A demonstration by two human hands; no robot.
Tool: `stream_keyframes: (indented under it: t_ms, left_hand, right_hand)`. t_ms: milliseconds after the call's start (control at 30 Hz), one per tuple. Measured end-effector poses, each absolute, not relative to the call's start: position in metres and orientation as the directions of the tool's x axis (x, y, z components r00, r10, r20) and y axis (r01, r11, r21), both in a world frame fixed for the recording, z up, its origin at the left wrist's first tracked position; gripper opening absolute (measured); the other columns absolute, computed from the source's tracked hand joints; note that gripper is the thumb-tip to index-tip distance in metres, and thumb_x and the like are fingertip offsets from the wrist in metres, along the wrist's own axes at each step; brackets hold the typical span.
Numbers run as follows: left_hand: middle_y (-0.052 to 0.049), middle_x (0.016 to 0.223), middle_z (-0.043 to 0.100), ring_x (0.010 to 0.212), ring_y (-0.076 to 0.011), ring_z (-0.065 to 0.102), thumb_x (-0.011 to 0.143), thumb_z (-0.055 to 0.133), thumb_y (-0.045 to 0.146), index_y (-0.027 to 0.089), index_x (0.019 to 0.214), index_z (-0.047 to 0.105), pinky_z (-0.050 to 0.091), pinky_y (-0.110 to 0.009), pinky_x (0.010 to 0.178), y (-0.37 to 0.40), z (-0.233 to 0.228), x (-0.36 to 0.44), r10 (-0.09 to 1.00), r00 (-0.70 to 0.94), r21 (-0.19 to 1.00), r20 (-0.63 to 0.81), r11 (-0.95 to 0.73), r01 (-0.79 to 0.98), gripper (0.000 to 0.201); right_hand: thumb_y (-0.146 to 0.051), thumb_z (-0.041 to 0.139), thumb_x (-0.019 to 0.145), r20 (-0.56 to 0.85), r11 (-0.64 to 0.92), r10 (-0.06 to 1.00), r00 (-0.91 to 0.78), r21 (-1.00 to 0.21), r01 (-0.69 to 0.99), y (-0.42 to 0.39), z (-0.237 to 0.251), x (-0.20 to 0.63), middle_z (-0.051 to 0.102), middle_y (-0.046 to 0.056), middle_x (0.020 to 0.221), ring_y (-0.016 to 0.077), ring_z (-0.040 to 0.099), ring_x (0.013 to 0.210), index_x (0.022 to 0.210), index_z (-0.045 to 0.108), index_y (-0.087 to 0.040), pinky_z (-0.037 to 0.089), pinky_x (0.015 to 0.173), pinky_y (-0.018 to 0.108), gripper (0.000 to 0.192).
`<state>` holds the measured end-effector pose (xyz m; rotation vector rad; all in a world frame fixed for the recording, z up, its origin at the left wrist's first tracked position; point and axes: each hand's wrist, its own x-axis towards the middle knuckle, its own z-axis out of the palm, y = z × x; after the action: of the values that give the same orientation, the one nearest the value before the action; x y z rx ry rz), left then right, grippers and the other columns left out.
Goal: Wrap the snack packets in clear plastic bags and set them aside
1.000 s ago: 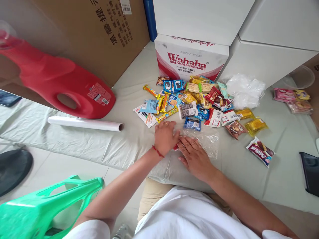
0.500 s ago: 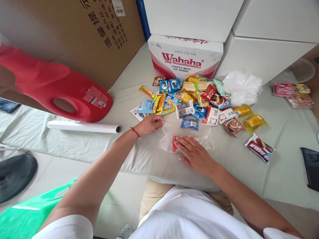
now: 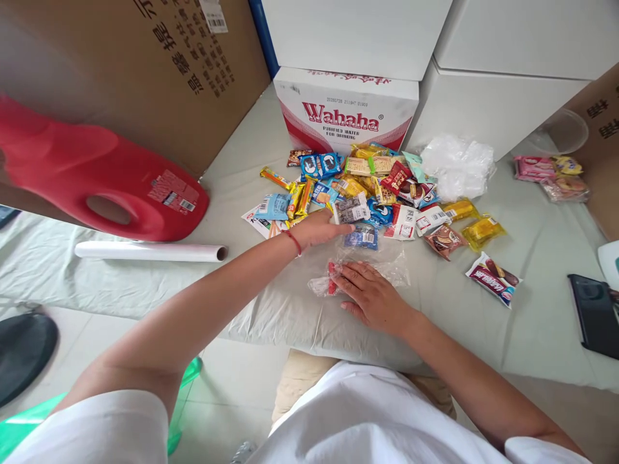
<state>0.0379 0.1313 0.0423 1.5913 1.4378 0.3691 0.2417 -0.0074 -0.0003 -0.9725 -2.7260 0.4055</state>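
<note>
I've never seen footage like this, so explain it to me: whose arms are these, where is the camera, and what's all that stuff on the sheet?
There is no machine here. A camera worn on a person's head looks down at their own two bare arms. The left hand reaches into a pile of snacks spread on a pale sheet, its fingers at a grey packet. The right hand lies flat on a clear bag with something red inside. Neither hand has a grip on anything that I can see. Around them lie a red jug, a white roll, a Wahaha box and a dark phone.
</note>
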Motion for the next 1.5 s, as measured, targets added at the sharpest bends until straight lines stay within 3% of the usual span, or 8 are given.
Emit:
stream_keyframes:
  t_ms: [300, 433, 567, 667, 867, 1033, 1267, 1500]
  left_hand:
    - [-0.021, 0.119, 0.069, 0.111, -0.0376, 0.065, 0.077, 0.058, 0.08, 0.012, 0.114, 0.064, 0.05, -0.04, 0.089, 0.082, 0.068, 0.075, 0.946, 0.103, 0.572, -0.307, 0.097, 0.815, 0.078]
    - [-0.028, 0.131, 0.062, 0.127, -0.0428, 0.056, 0.068, 0.078, 0.047, 0.007, 0.117, 0.063, 0.049, -0.042, 0.093, 0.068, 0.059, 0.082, 0.951, 0.097, 0.435, -0.292, 0.042, 0.899, 0.064]
    - [-0.019, 0.097, 0.074, 0.103, -0.0366, 0.068, 0.068, 0.068, 0.025, 0.012, 0.082, 0.07, 0.051, -0.039, 0.085, 0.078, 0.043, 0.061, 0.933, 0.105, 0.517, -0.345, 0.096, 0.85, 0.019]
    - [-0.009, 0.079, 0.074, 0.088, -0.0278, 0.07, 0.077, 0.057, 0.027, 0.016, 0.072, 0.068, 0.052, -0.035, 0.081, 0.079, 0.036, 0.039, 0.937, 0.126, 0.584, -0.325, 0.094, 0.806, 0.017]
    - [-0.012, 0.113, 0.076, 0.112, -0.0267, 0.068, 0.08, 0.06, 0.031, 0.02, 0.068, 0.061, 0.049, -0.039, 0.099, 0.048, 0.025, 0.005, 0.962, 0.266, 0.959, -0.064, -0.014, 0.282, 0.017]
    - [-0.014, 0.113, 0.076, 0.11, -0.0284, 0.067, 0.082, 0.067, 0.029, 0.02, 0.065, 0.054, 0.049, -0.041, 0.096, 0.022, 0.017, -0.003, 0.859, 0.51, 0.993, -0.041, -0.023, 0.118, 0.022]
    - [-0.01, 0.108, 0.075, 0.103, -0.0243, 0.067, 0.079, 0.071, 0.031, 0.022, 0.075, 0.041, 0.047, -0.039, 0.094, 0.025, 0.011, 0.002, 0.936, 0.324, 0.981, -0.139, 0.175, -0.084, 0.032]
    - [-0.007, 0.094, 0.074, 0.104, -0.0236, 0.069, 0.085, 0.07, 0.049, 0.023, 0.071, 0.034, 0.046, -0.034, 0.089, 0.038, 0.015, 0.005, 0.958, 0.24, 0.988, -0.157, 0.149, 0.051, 0.047]
  right_hand:
    - [-0.032, 0.057, 0.1, 0.127, 0.755, 0.635, -0.762, -0.313, 0.577, -0.007, -0.003, 0.24, 0.05, 0.014, 0.155, 0.0298, 0.04, 0.145, 0.151, 0.05, -0.014, 0.033, 0.124, 0.053, 0.054]
    - [-0.033, 0.059, 0.099, 0.115, 0.745, 0.645, -0.755, -0.316, 0.588, -0.008, -0.002, 0.24, 0.053, 0.014, 0.152, 0.0326, 0.041, 0.144, 0.15, 0.051, -0.018, 0.036, 0.121, 0.056, 0.053]
    - [-0.037, 0.057, 0.101, 0.102, 0.745, 0.639, -0.762, -0.328, 0.581, -0.007, -0.002, 0.241, 0.048, 0.015, 0.157, 0.0308, 0.038, 0.146, 0.153, 0.048, -0.017, 0.032, 0.123, 0.055, 0.056]
    - [-0.041, 0.052, 0.103, 0.112, 0.747, 0.633, -0.766, -0.345, 0.568, -0.007, -0.002, 0.243, 0.045, 0.014, 0.159, 0.0285, 0.036, 0.148, 0.154, 0.045, -0.017, 0.032, 0.123, 0.054, 0.057]
    - [-0.04, 0.045, 0.106, 0.135, 0.742, 0.634, -0.761, -0.382, 0.551, -0.005, 0.001, 0.244, 0.045, 0.012, 0.16, 0.0236, 0.035, 0.15, 0.155, 0.044, -0.017, 0.03, 0.126, 0.051, 0.054]
    - [-0.034, 0.039, 0.108, 0.133, 0.738, 0.623, -0.77, -0.426, 0.523, -0.006, 0.002, 0.242, 0.052, 0.01, 0.155, 0.0207, 0.039, 0.147, 0.151, 0.048, -0.017, 0.026, 0.127, 0.05, 0.047]
    - [-0.036, 0.041, 0.108, 0.071, 0.716, 0.664, -0.745, -0.347, 0.606, -0.006, 0.008, 0.235, 0.05, 0.008, 0.156, 0.0258, 0.042, 0.142, 0.151, 0.048, -0.03, 0.025, 0.123, 0.061, 0.044]
    - [-0.025, 0.053, 0.101, 0.017, 0.723, 0.679, -0.734, -0.189, 0.665, -0.01, 0.02, 0.219, 0.053, 0.015, 0.149, 0.0339, 0.044, 0.137, 0.149, 0.05, -0.031, 0.023, 0.117, 0.073, 0.048]
